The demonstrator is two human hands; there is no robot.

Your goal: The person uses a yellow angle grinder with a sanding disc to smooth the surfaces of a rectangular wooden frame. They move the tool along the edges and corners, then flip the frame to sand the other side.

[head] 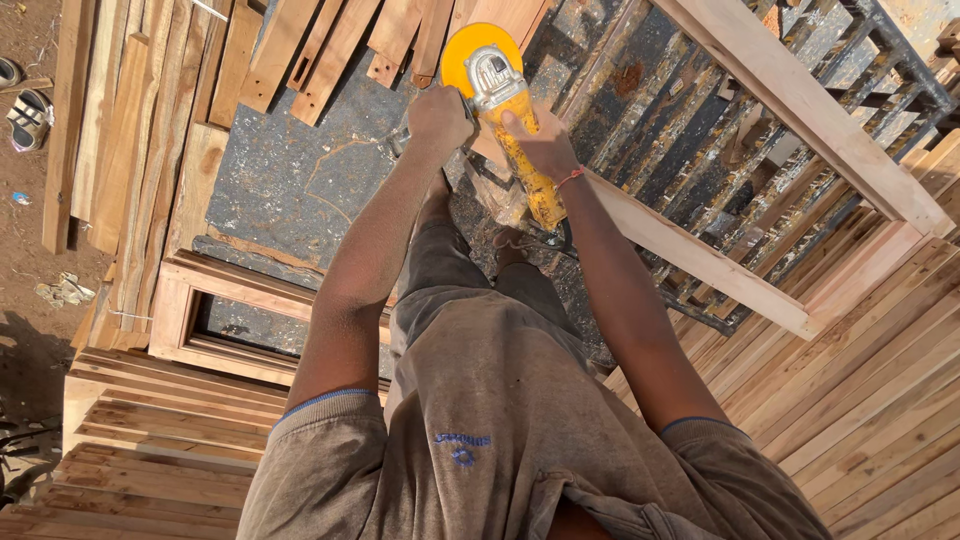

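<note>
Shirt [500, 440] is filling the near frame, arms reaching forward and down. Both hands are holding a yellow grinder [505, 110] low over a pale wood frame [700, 260]. Left hand [438, 118] is wrapping closed around the side handle, likely steadying against kick. Right hand [545, 145] is gripping the body, fingers curled over it, guiding the tool. Yellow guard [478, 48] is pointing away from the person, disc face hidden under it. Frame is lying across a dark metal grid [720, 130], which is keeping it raised. Planks [130, 150] are lying left, boards [870, 400] are stacked right, sandals [28, 115] are sitting on dirt far left.
</note>
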